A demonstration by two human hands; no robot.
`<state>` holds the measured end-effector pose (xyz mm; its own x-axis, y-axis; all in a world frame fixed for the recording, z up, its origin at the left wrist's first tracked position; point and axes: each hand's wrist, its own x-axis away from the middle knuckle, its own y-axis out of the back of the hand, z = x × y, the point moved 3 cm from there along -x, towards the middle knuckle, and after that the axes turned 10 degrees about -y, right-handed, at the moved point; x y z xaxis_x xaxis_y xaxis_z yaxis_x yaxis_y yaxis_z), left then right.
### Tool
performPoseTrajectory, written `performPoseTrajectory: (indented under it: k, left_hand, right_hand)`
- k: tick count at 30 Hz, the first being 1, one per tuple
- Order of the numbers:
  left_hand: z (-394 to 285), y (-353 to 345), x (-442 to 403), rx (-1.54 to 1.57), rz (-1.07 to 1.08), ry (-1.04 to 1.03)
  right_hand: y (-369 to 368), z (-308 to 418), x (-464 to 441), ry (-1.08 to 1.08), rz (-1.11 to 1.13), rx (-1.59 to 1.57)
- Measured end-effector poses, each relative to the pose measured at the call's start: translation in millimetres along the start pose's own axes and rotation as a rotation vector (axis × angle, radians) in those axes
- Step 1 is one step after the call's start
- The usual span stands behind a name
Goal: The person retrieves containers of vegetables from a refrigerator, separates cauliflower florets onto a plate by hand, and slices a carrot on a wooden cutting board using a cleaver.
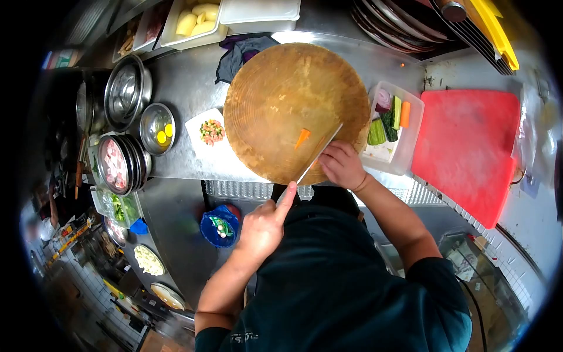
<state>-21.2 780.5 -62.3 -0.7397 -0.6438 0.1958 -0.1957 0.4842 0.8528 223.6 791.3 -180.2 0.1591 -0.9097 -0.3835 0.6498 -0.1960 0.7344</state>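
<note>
Above the round board (287, 88), the left hand (265, 229) grips the knife (320, 152), forefinger extended probably for control; the right hand (342, 166), fingers bent, seems to pin carrot (315, 163) steady.

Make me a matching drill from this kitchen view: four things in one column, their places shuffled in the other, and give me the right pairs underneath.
Things
1. Knife
2. Egg yolks
3. Red board
4. Small diced heap

Places
A. On a white surface, left of the round wooden block
B. To the right of the plastic container
C. Held in the left hand
D. In a metal bowl

Right pairs: 1-C, 2-D, 3-B, 4-A
</note>
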Motion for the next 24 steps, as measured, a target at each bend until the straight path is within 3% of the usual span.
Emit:
performPoseTrajectory:
  k: [12, 18, 21, 24]
  left_hand:
    - [8.2, 10.8, -9.2, 0.065, 0.123, -0.018]
    - [17.6, -23.4, -27.3, 0.098, 0.094, 0.029]
    - [35.1, -19.3, -25.4, 0.334, -0.051, 0.123]
    - [22.5, -23.6, -19.3, 0.204, -0.068, 0.102]
  right_hand:
    - [-4.5, -5.7, 0.2, -0.007, 0.025, -0.032]
    - [-3.3, -7.9, 0.5, -0.008, 0.013, -0.019]
    - [-2.5, -3.9, 7.0, -0.017, 0.024, -0.018]
    - [1.0, -7.4, 6.4, -0.014, 0.000, -0.032]
